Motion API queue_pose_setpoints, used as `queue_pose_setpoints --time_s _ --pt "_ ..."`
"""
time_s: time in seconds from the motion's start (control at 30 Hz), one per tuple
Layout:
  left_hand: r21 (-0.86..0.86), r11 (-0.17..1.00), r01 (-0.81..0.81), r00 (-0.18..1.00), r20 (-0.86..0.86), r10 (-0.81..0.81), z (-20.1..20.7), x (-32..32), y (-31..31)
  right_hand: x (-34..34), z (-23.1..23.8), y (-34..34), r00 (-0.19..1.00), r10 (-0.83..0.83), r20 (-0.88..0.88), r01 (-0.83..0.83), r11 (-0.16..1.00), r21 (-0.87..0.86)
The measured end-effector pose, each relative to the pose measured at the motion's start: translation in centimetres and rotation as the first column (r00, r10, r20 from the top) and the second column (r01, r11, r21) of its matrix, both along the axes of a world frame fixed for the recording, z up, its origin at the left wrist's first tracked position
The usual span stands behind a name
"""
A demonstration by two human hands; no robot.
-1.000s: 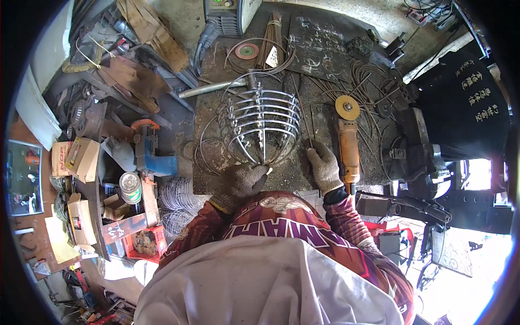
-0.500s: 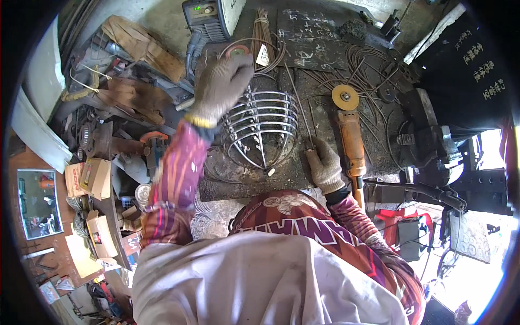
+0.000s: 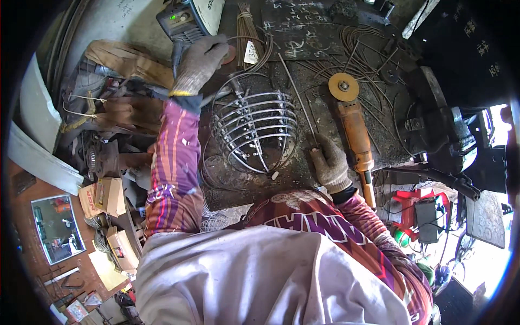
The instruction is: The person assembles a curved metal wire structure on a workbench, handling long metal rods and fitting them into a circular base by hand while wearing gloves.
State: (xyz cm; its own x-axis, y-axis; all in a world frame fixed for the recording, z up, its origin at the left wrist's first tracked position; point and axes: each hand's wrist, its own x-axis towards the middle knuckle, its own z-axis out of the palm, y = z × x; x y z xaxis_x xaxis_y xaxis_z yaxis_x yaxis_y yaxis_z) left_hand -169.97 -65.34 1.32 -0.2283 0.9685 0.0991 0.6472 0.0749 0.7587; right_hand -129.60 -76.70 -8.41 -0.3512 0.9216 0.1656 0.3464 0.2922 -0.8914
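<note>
Hand, left (image 3: pixel 201 62): gloved, fingers curled beside reddish disc (image 3: pixel 229 54); cannot tell whether it grips anything. Centre: wire cage (image 3: pixel 253 131) on dark bench (image 3: pixel 230 196), tapered end toward maroon shirt (image 3: pixel 295 211), spine running upper left to lower right; bright, silvery ribs. Thin, straight, dull rod (image 3: pixel 297 98) points away, slightly left, lower end pinched in right hand (image 3: pixel 330 165).
</note>
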Motion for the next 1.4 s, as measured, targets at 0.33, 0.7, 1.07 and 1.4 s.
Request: queue_pose_setpoints --time_s 0.33,0.7,1.07,1.4 --pt "0.487 0.853 -0.188 0.979 0.164 0.122 -2.8 12.4 -22.3 -0.1 -3.3 0.1 0.999 -0.010 -0.052 0.008 1.000 -0.026" --pt "0.313 0.928 0.202 0.979 -0.096 -0.180 -8.1 16.1 -27.2 -1.4 -1.4 -0.6 0.999 0.038 -0.026 -0.042 0.979 -0.198" --pt "0.498 0.824 0.270 0.950 -0.001 -0.311 -6.9 14.4 -27.3 -2.0 -1.6 -0.6 0.930 -0.004 0.369 -0.005 1.000 0.023" --pt "0.320 0.934 -0.161 0.967 -0.138 0.214 -3.5 -2.6 -10.0 -2.0 -2.0 -0.9 0.920 -0.074 0.384 0.009 0.986 0.168"
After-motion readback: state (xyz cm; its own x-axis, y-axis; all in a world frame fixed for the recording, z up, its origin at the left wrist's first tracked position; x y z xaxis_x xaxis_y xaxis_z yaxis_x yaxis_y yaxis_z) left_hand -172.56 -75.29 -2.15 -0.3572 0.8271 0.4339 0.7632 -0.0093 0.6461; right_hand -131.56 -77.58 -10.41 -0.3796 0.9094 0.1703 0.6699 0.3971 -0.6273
